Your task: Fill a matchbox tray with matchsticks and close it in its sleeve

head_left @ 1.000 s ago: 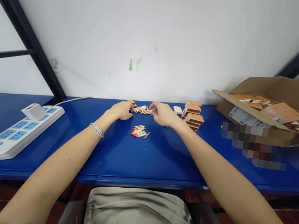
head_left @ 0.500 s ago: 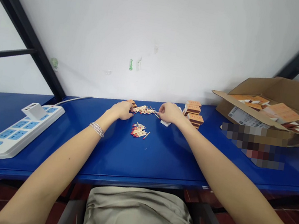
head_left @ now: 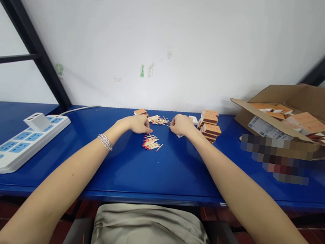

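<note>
Glossy blue tabletop runs along a scuffed white wall, and near its far edge lie two heaps of thin wooden matchsticks with red heads: a loose scatter close to the wall and a tighter bundle just in front of it. Between the heaps, the left hand rests palm down, fingers curled loosely, a fingertip stretched toward the nearer bundle; it seems to hold nothing. A silver bangle circles that wrist. The right hand sits knuckles up just beside the scatter, fingers closed over a small white cardboard tray whose corner peeks out beneath. A small orange matchbox lies behind the left hand. Right of the right hand stands a stack of orange matchboxes, and farther right an open brown corrugated carton holds more. A white and blue plastic power strip lies at the left end.
</note>
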`<state>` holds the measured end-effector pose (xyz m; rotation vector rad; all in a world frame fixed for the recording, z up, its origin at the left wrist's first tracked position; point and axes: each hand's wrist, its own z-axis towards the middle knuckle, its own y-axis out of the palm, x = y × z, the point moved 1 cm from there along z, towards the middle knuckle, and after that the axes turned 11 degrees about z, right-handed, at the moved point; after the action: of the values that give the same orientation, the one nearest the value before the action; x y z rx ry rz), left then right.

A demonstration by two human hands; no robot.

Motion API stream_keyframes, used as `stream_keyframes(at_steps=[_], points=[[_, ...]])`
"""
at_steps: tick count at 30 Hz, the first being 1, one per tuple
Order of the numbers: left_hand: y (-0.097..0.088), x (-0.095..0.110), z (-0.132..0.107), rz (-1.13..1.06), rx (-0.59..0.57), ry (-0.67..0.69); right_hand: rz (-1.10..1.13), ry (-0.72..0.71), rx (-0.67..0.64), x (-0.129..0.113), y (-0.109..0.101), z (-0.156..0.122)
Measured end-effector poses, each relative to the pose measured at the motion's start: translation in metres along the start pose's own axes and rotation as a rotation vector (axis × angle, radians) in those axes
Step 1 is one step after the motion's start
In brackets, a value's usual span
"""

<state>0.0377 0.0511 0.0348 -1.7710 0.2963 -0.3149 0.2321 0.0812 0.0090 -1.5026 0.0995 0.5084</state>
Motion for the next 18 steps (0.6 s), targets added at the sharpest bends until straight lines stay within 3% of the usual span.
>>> stream_keyframes(at_steps=[6, 15, 18], points=[[-0.001, 0.01, -0.005, -0.031, -0.07, 0.081, -0.006, -0.08, -0.082, -0.007, -0.011, -0.011], [0.002, 0.014, -0.007, -0.173, -0.15, 0.167, 0.325, -0.514, -0.301, -0.012, -0.018, -0.033], [0.001, 0.011, -0.006, -0.169, -0.15, 0.189, 0.355, -0.564, -0.354, -0.02, -0.014, -0.039]])
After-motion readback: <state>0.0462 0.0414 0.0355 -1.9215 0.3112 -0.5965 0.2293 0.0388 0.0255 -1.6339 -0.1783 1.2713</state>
